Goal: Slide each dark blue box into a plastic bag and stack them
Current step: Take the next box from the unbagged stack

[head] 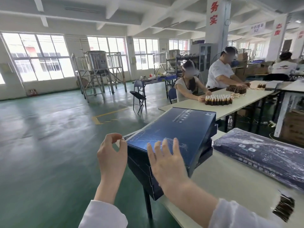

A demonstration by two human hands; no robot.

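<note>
A stack of dark blue boxes (144,171) stands at the near left corner of the pale table (230,183). The top dark blue box (181,129) lies tilted and askew on the stack. My right hand (166,160) rests with straight, spread fingers on the near end of that top box. My left hand (111,155) hovers just left of the box's near corner, fingers loosely curled, holding nothing. To the right lies a dark blue box in a plastic bag (266,153), flat on the table.
A dark bundle (284,209) sits at the table's near right edge. Behind, a second long table (246,102) carries brown bottles (218,99), with two seated people working there. A folding chair (139,97) and a steel tank on a frame (97,69) stand on the green floor.
</note>
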